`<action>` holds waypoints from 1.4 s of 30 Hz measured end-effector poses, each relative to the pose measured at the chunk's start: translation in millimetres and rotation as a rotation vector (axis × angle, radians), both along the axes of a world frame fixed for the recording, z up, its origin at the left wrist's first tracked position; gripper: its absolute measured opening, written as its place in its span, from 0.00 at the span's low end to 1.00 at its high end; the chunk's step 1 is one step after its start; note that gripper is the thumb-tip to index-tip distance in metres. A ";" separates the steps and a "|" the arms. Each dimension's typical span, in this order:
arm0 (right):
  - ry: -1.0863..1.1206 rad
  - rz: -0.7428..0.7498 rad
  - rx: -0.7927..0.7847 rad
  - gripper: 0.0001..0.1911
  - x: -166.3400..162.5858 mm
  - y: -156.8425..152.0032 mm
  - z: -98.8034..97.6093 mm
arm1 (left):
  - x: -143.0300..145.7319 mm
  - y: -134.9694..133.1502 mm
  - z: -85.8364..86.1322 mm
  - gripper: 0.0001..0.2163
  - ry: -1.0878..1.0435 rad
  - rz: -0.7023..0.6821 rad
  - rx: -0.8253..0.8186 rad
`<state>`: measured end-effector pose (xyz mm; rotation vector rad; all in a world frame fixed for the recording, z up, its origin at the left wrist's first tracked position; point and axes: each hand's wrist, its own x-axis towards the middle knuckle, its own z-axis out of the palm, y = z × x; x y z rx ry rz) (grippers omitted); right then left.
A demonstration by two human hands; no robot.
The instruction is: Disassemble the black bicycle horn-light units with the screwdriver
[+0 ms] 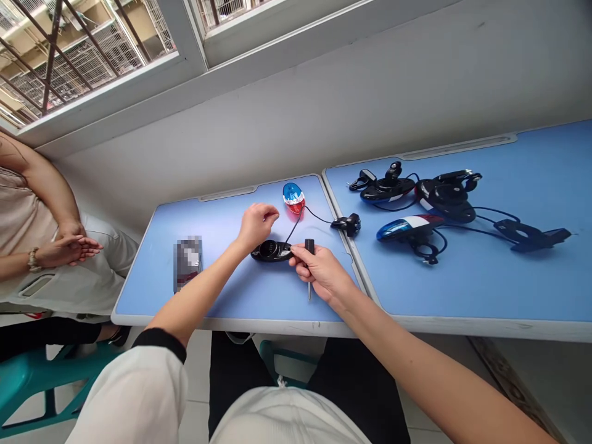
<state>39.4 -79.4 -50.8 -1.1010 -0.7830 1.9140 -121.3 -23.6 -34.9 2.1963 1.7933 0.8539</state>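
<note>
On the blue table lies a black oval housing [269,250] with a round speaker-like part in it. A thin cable links it to a blue, white and red shell [294,197] and to a small black clamp-like piece [346,224]. My right hand [321,269] is closed around a screwdriver [309,248], its black handle up and its metal shaft pointing toward me. Thumb and fingertip of that hand touch the right end of the housing. Above its left end, my left hand [258,225] is raised with the fingers pinched together; anything between them is too small to make out.
A blurred-out dark item [188,264] rests at the left of the table [152,271]. On the adjoining right table [462,290] are several black units with cables, one with a blue, white and red shell [409,227]. A person [60,246] sits at far left, hands together.
</note>
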 end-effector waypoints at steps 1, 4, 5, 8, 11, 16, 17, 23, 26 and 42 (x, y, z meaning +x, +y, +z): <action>-0.012 0.010 0.000 0.15 1.6 -0.5 0.7 | 1.3 13.8 -3.7 0.08 0.064 0.003 -0.046; -0.045 0.041 -0.007 0.16 7.0 -1.3 3.0 | 5.5 43.0 -17.4 0.10 0.195 0.047 -0.108; -0.051 0.053 -0.005 0.17 8.6 -1.3 3.5 | 6.4 48.0 -21.5 0.10 0.203 0.057 -0.114; -0.052 0.091 0.008 0.19 11.8 -0.2 3.7 | 7.5 52.9 -28.2 0.10 0.190 0.086 -0.121; -0.065 0.113 0.020 0.24 11.2 0.8 2.8 | 5.8 50.7 -27.5 0.09 0.118 0.092 -0.138; -0.116 0.111 0.046 0.28 8.4 1.6 -0.7 | -8.9 25.0 -22.0 0.08 -0.164 0.164 -0.178; -0.118 0.116 0.048 0.28 8.4 2.2 -1.5 | -13.7 14.1 -20.8 0.07 -0.246 0.204 -0.189; -0.103 0.163 0.079 0.26 8.7 7.9 -2.4 | -36.8 -65.1 -15.1 0.10 -0.963 0.344 -0.491; -0.129 0.186 0.094 0.27 6.1 9.7 -1.4 | -39.3 -88.9 -13.9 0.16 -1.247 0.267 -0.559; -0.227 0.184 0.125 0.27 3.5 10.6 -2.4 | -42.8 -105.7 -14.4 0.11 -1.532 0.309 -0.699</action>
